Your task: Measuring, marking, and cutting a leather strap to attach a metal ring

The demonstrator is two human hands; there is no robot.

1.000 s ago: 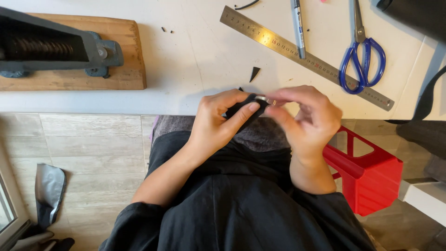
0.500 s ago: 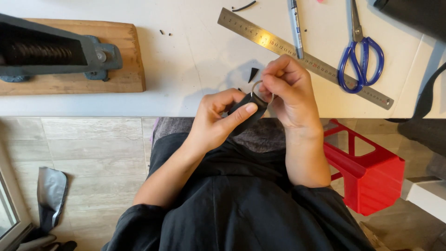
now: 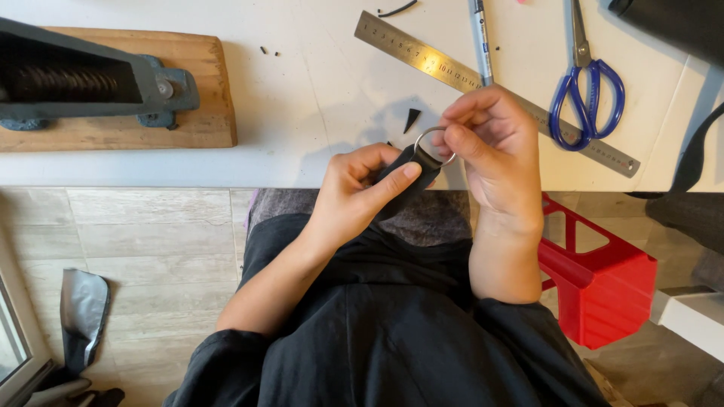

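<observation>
My left hand (image 3: pixel 360 190) pinches a short black strap (image 3: pixel 413 172) between thumb and fingers, just over the near edge of the white table (image 3: pixel 317 83). A round metal ring (image 3: pixel 436 146) is threaded on the strap's upper end. My right hand (image 3: pixel 492 154) grips that ring with thumb and forefinger, its other fingers curled above it. Both hands meet over my lap, in front of my black garment.
A steel ruler (image 3: pixel 498 92) lies slanted behind my right hand, with a pen (image 3: pixel 480 38) and blue-handled scissors (image 3: pixel 587 84) beyond it. A grey press on a wooden board (image 3: pixel 151 113) stands at the left. Small black offcuts (image 3: pixel 411 119) dot the table. A red crate (image 3: pixel 603 279) sits on the floor right.
My right hand has lifted and turned up toward the table, pulling the metal ring into plain view on the strap's end. My left hand kept its pinch on the strap.
</observation>
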